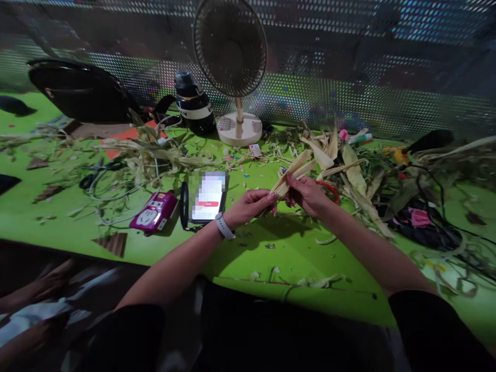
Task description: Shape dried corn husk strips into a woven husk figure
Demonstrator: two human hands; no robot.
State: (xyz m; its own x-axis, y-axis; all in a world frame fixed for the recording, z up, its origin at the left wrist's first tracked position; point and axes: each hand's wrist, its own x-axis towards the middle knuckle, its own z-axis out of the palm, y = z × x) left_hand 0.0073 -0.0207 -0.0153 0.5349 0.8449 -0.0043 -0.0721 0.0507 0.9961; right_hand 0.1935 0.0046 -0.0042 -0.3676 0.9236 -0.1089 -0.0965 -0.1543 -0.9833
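Note:
Above the green table, both my hands grip dry corn husks (296,169) whose pale, split ends fan out toward the upper right. My left hand (253,202), with a light wristband (225,226), pinches the lower end between thumb and fingers. Higher up the strips, my right hand (306,195) has its thumb pressed on them, its other fingers curled behind. A small dark metal piece (283,169) shows beside the husks; whether a hand holds it I cannot tell. Just past my right hand lies a red-orange loop (329,191), partly covered.
A lit phone (211,196) and a purple power strip (153,212) lie on the left. Behind stand a fan (239,128) and a dark bottle (195,106), with a black bag (83,90) beyond. Loose husks (354,170) and cables (434,181) crowd the right. Another person's hands (34,289) show lower left.

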